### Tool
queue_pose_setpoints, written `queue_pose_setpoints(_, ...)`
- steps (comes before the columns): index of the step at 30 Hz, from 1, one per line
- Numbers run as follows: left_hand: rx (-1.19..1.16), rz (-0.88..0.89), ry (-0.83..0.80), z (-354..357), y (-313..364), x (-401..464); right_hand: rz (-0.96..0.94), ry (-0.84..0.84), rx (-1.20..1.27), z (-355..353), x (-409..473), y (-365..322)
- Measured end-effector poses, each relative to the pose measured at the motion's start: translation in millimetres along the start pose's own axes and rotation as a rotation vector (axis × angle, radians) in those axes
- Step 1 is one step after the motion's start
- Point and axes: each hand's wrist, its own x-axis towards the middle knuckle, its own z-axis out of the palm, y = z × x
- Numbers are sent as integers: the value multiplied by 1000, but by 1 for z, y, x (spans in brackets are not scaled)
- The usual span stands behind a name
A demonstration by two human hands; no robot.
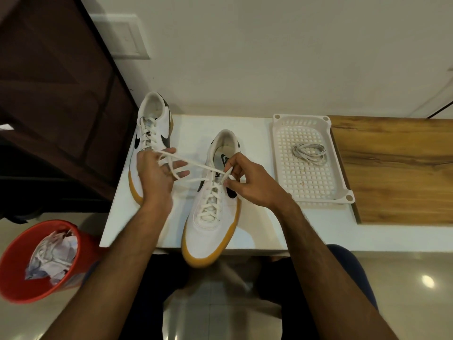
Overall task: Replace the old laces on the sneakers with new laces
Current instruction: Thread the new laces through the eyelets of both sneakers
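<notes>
A: Why does the near sneaker (210,214) stand with its toe toward the person, a little over the edge of the table (255,133)?

B: I think so that the eyelets face up and both hands reach the top of the tongue. The lace (196,165) in this shoe is threaded through all rows I can see, and its two free ends cross above the top.

A: And how are the hands?

B: The right hand (247,185) pinches one end just at the top eyelets, thumb and fingers closed on it. The left hand (154,175) has the other end running over it; some fingers (180,164) are stretched out, and I cannot tell surely if the others grip the lace. It pulls to the left, probably to make the lacing tight.

A: And the second sneaker (152,133)?

B: It stands behind the left hand, already laced. One grey lace bundle (310,153) lies in the white basket tray (277,153), well apart on the right; new or old, I cannot say. The red bin (22,253) on the floor holds crumpled paper.
</notes>
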Motion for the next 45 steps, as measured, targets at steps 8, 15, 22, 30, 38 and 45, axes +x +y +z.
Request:
queue_pose_setpoints(8,632,415,-479,4,2,-12,6,3,-5,2,1,-1)
queue_pose_setpoints(15,1327,943,-660,6,-25,-17,1,8,-2,2,2,1)
queue_pose_setpoints(22,1029,658,-392,21,-31,-26,14,-24,-4,-2,2,1)
queue_pose_setpoints(30,123,213,30,-9,23,-9,15,-34,8,-5,1,0)
queue_pose_setpoints(38,1271,727,-208,-1,-9,-16,-57,14,-88,0,-2,-5)
queue_pose_setpoints(45,1480,869,-483,10,-20,-22,-119,36,-115,7,-5,-8)
